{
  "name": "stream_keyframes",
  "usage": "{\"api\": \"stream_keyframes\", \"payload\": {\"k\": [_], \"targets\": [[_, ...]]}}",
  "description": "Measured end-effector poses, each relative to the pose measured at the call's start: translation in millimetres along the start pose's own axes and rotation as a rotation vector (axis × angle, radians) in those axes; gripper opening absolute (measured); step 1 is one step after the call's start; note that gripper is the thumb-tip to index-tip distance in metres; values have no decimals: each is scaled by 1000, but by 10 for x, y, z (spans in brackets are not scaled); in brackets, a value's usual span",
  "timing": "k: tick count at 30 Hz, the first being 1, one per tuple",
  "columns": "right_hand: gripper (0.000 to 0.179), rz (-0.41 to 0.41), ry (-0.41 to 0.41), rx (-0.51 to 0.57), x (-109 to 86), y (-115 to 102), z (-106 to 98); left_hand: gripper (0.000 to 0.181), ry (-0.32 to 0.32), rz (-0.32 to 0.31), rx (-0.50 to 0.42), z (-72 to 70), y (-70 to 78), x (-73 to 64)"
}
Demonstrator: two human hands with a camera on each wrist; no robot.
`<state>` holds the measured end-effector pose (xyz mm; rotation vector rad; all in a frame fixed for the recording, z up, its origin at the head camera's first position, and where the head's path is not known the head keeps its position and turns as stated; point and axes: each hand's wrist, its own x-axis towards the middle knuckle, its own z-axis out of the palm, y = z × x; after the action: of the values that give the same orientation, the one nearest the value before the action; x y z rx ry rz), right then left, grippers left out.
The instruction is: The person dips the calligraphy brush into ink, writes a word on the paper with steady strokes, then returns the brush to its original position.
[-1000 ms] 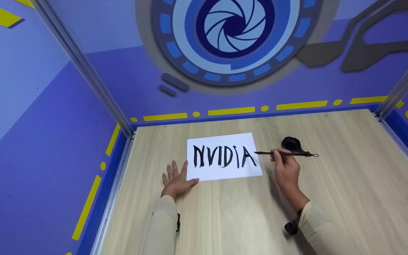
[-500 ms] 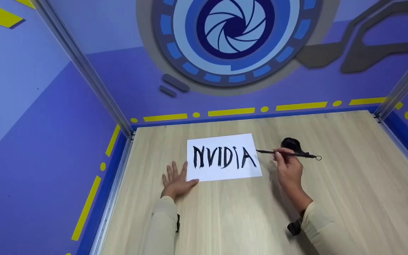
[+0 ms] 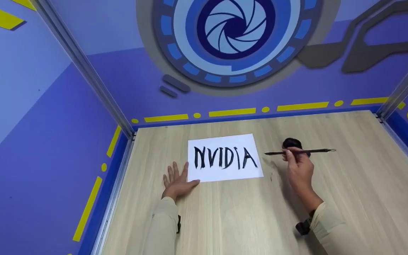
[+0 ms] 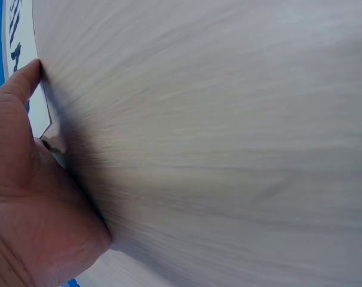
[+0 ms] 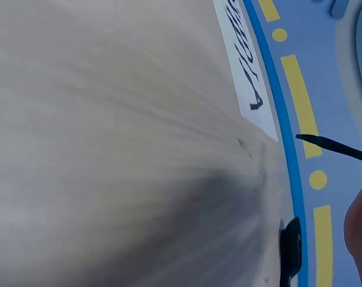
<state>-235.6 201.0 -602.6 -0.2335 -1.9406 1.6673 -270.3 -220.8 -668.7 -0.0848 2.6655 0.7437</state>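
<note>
A white sheet of paper point(image 3: 225, 175) lies on the wooden table, with "NVIDIA" brushed across it in black. My left hand point(image 3: 177, 181) rests at its lower left corner, fingers spread and thumb on the bottom edge; the left wrist view shows the thumb point(image 4: 26, 81) at the paper's edge. To the right of the sheet, my right hand point(image 3: 300, 170) pinches a dark writing brush point(image 3: 319, 151), held nearly level above the table with its tip pointing left. In the right wrist view the brush point(image 5: 333, 146) shows its black tip off the paper.
A black, rounded ink holder point(image 3: 291, 142) stands behind the right hand, partly hidden by it. Small dark smudges point(image 3: 271, 176) mark the table right of the sheet. Blue-purple printed walls point(image 3: 175, 102) close in the table point(image 3: 232, 219) at the back and sides.
My right hand has moved right with the brush, drawing its tip away from the paper's right edge, and now overlaps the ink holder more. The left hand and sheet have stayed put.
</note>
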Motion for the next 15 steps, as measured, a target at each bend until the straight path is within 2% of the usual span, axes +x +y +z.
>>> {"api": "stream_keyframes", "payload": {"k": [6, 8, 12, 15], "targets": [[23, 84, 81, 113, 238, 103, -217, 99, 24, 10, -16, 14, -5, -26], [23, 113, 102, 121, 321, 67, -306, 98, 25, 12, -23, 16, -1, -36], [28, 176, 121, 48, 485, -17, -492, 98, 19, 6, -27, 19, 9, -29], [34, 233, 120, -20, 658, 115, -618, 98, 12, 4, -20, 5, 16, -30]]}}
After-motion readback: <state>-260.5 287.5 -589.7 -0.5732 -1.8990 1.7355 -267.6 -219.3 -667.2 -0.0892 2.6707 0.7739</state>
